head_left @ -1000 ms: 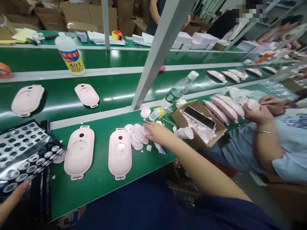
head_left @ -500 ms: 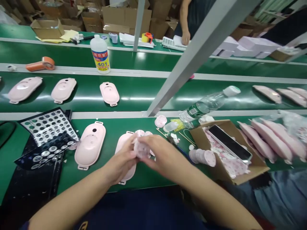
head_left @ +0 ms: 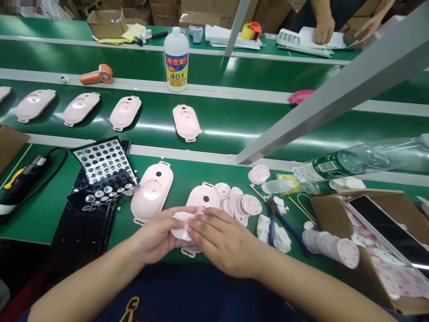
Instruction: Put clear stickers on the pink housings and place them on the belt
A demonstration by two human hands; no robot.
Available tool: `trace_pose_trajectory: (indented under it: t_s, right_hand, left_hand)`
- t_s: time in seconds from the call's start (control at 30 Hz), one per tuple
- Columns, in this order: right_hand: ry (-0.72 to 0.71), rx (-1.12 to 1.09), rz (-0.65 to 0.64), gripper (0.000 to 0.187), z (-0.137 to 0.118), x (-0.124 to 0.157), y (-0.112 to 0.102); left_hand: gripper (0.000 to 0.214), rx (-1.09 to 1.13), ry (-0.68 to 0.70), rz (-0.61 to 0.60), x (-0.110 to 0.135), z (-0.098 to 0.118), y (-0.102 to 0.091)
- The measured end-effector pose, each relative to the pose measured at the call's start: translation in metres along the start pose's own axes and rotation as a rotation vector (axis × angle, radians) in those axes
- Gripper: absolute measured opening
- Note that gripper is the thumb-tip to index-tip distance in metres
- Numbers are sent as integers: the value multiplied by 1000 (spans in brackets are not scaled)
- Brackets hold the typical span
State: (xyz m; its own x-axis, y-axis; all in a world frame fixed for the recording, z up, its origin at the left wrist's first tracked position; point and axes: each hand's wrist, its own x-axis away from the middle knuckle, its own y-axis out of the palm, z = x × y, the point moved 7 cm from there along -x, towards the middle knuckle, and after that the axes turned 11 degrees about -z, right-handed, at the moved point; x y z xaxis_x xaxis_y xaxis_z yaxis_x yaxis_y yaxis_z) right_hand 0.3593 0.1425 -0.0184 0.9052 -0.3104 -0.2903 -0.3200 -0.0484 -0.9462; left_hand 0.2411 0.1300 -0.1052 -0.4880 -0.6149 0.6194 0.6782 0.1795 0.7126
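The left hand [head_left: 159, 237] pinches a thin, round, pale-pink disc [head_left: 180, 226] between thumb and fingers. The right hand [head_left: 224, 239] lays its fingers, pressed together, over the disc's right side; its thumb is hidden, so its grip cannot be told. Disc and hands partly cover a pale-pink, oval plastic shell [head_left: 197, 197] near the front edge of the green work surface [head_left: 191, 171]. Overlapping round, pink-patterned discs [head_left: 235, 197] lie just right of the shell.

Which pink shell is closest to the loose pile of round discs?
The right-hand pink shell on the near bench, partly hidden by your hands. The other bench shell lies farther left, beside the dotted sheet; the remaining shells lie farther back.
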Motion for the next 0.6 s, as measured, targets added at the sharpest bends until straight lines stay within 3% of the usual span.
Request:
trace_pose_trajectory:
  t_s: [0.17,0.3,0.37,0.43,0.47,0.53,0.6]
  right_hand:
    - [-7,-269,-308,21,14,-33,16]
    - [-64,-410,-457,19,30,-59,16]
    - [-123,-588,-485,19,52,-76,12]
    - [-84,-726,-424,19,97,-98,9]
    - [18,-712,-345,22,130,-109,11]
    - [324,-474,-131,35,208,-126,17]
    - [529,-204,-72,40,269,-134,32]
  left_hand:
    - [53,-6,-1,36,5,12,-22]
    - [60,30,73,33,6,29,-40]
    - [63,22,91,11,7,38,-44]
    - [63,18,116,0,9,47,-46]
    - [63,18,132,-2,10,51,-46]
    - [61,15,150,0,10,57,-45]
    - [61,10,147,1,10,59,-44]
